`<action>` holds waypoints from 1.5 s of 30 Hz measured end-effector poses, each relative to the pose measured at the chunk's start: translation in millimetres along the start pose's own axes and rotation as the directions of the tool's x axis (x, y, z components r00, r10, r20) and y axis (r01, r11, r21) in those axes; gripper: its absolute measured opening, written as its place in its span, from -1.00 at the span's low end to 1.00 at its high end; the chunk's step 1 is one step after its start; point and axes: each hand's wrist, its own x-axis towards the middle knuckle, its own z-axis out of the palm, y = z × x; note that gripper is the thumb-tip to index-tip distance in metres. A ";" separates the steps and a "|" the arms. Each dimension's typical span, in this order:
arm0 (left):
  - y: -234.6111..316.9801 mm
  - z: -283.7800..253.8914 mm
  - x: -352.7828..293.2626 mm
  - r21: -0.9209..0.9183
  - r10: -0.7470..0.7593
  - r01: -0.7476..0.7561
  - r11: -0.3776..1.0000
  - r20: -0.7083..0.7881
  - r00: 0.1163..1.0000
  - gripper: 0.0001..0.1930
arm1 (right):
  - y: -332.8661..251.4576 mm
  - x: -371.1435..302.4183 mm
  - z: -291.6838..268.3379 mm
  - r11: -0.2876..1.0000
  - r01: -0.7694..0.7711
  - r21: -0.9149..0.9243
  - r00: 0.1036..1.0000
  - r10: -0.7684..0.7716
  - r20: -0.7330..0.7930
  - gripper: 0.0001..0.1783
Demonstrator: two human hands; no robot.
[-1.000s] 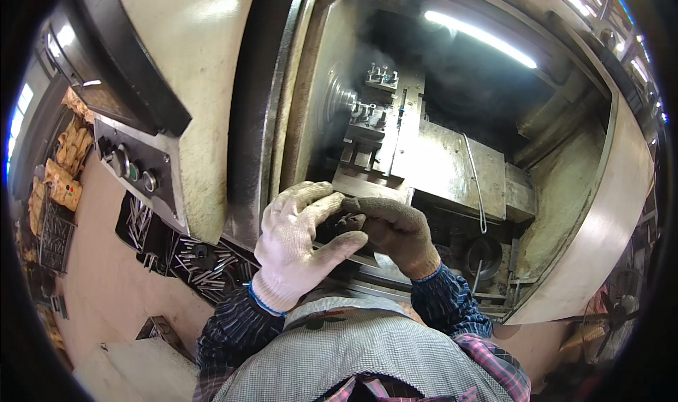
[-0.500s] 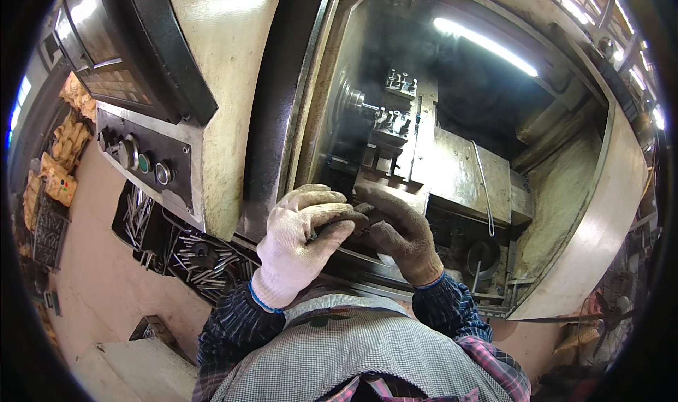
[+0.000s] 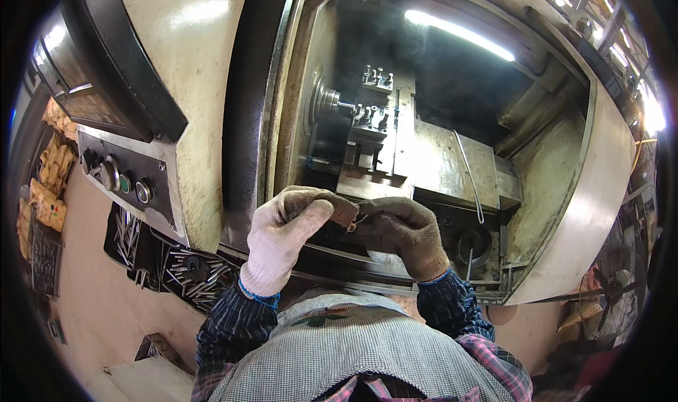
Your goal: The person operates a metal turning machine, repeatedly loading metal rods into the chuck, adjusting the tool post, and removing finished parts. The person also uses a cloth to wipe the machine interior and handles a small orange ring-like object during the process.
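My left hand (image 3: pixel 281 234), in a white knit glove soiled at the fingers, is closed with its thumb against its fingertips. My right hand (image 3: pixel 411 234), in a darker, dirtier glove, is closed too. Their fingertips meet in front of the lathe opening, around a tiny curled bit (image 3: pixel 351 227) too small to name. Beyond them, inside the lathe, a round chuck (image 3: pixel 326 102) carries a thin shiny bar, close to a block of several tool holders (image 3: pixel 370 118).
A bent metal rod (image 3: pixel 469 176) lies over the machine bed. At the left, a control panel (image 3: pixel 131 179) juts out above black bins (image 3: pixel 168 289) of metal rods. The machine's pale door (image 3: pixel 575 211) stands at the right. A lamp (image 3: pixel 459 34) shines inside.
My hands have drawn slightly apart, from overlapping fingers to a fingertip pinch. The left hand has turned inward. The whole scene has shifted left in the view as the head moved.
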 end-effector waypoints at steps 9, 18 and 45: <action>-2.6 10.9 3.7 0.486 0.198 -0.320 0.814 0.286 0.938 -0.73 | 11.0 -11.7 0.8 0.964 0.202 -0.174 0.979 -0.192 0.075 -0.68; -7.7 20.4 4.3 0.392 0.369 -0.449 0.803 0.265 0.891 -0.61 | -27.8 -34.3 -20.6 0.855 0.503 -0.122 0.858 -0.511 -0.044 -0.67; -15.2 -36.7 -58.0 0.264 0.103 -0.054 0.963 -0.174 0.979 -0.70 | -340.8 -47.8 -284.6 -0.187 -0.198 -0.962 0.162 -0.974 0.156 -0.40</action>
